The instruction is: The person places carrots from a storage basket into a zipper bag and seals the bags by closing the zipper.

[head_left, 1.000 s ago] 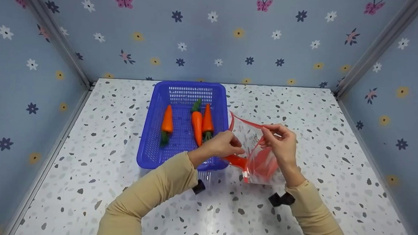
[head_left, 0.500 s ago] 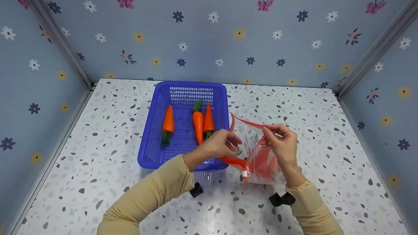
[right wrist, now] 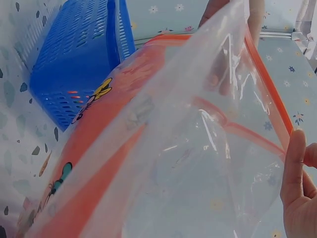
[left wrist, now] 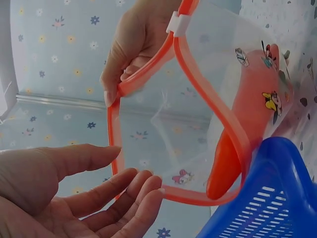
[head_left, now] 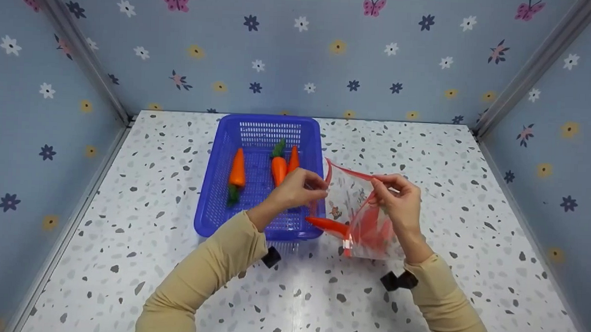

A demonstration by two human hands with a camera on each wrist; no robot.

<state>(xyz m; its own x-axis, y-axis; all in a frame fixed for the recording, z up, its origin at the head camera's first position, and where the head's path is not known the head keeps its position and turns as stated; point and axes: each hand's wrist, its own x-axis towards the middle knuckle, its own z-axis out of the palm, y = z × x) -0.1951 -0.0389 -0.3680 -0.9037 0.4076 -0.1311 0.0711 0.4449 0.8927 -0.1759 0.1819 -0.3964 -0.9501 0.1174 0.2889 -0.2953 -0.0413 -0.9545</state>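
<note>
A clear zip bag (head_left: 341,187) with a red rim and white slider (left wrist: 179,24) stands open-mouthed beside the blue basket. My right hand (head_left: 398,196) pinches the rim between thumb and fingers. Inside the bag lies an orange carrot (head_left: 327,225), its tip poking out at the mouth; other orange shapes show through the plastic. My left hand (head_left: 294,189) is at the bag's left edge, above the basket; in the left wrist view its thumb and fingers are apart, holding nothing, close to the rim. Whether they touch it, I cannot tell.
The blue perforated basket (head_left: 203,202) holds one carrot (head_left: 237,169) on its left and two side by side, a carrot (head_left: 278,169) and another carrot (head_left: 294,158), partly behind my left hand. A speckled table (head_left: 126,219) lies beneath, with flower-patterned walls (head_left: 280,52) around.
My left hand has drawn back from the carrot at the bag's mouth and moved up and left, over the basket's right side. The right hand has kept its grip on the rim.
</note>
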